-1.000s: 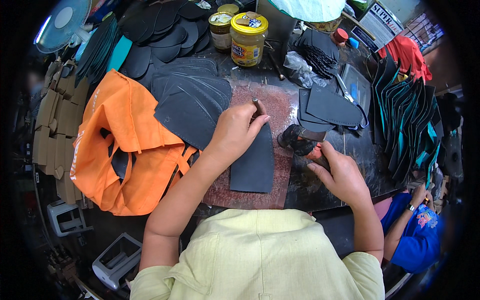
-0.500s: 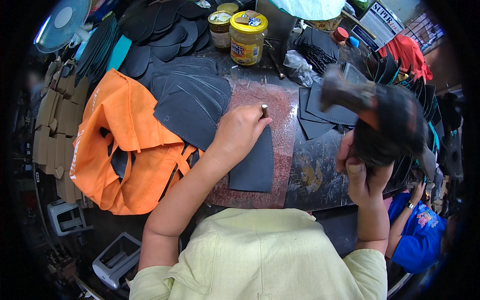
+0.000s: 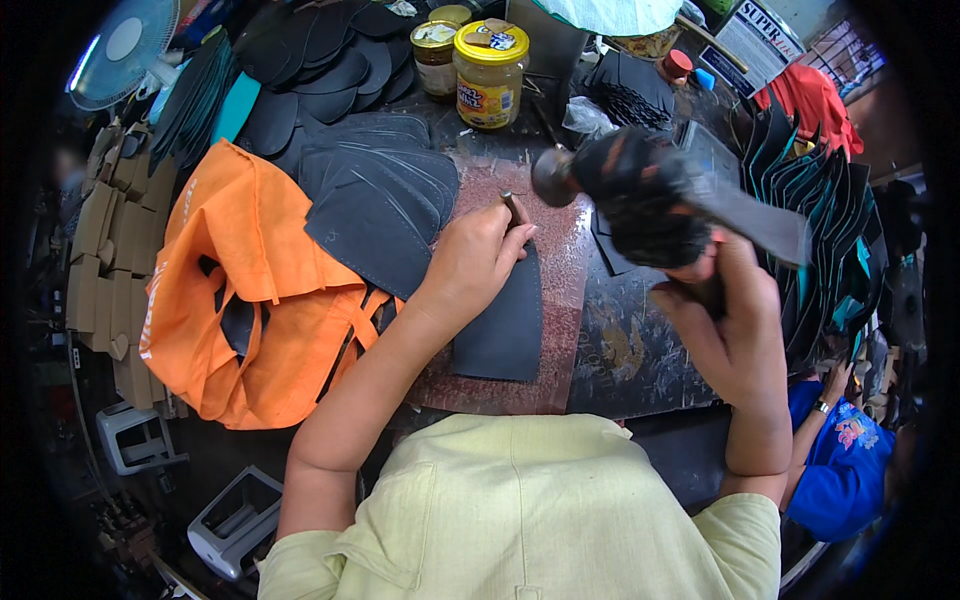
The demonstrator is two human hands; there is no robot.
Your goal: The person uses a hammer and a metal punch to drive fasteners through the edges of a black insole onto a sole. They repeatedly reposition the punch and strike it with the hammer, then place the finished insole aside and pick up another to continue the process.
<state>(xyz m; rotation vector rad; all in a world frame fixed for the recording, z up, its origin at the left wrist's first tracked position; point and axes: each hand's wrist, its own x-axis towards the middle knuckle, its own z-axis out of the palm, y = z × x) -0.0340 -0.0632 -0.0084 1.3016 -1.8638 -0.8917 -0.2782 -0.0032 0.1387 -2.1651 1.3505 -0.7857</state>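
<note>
My left hand (image 3: 477,258) pinches a small metal punch (image 3: 512,207) upright on a dark leather piece (image 3: 505,325) that lies on a reddish cutting board (image 3: 560,240). My right hand (image 3: 728,318) grips the handle of a dark hammer (image 3: 640,190), raised above the board to the right of the punch, its round head (image 3: 553,176) pointing left toward the punch and blurred by motion.
A stack of black cut leather shapes (image 3: 380,200) lies left of the board beside an orange bag (image 3: 250,290). Two yellow-lidded jars (image 3: 488,72) stand at the back. Teal-and-black pieces (image 3: 810,190) stand at the right. A person in blue (image 3: 835,470) is at the lower right.
My right hand picked the hammer up off the bench, lifted it, and now swings its head leftward toward the punch. My left hand stays on the punch.
</note>
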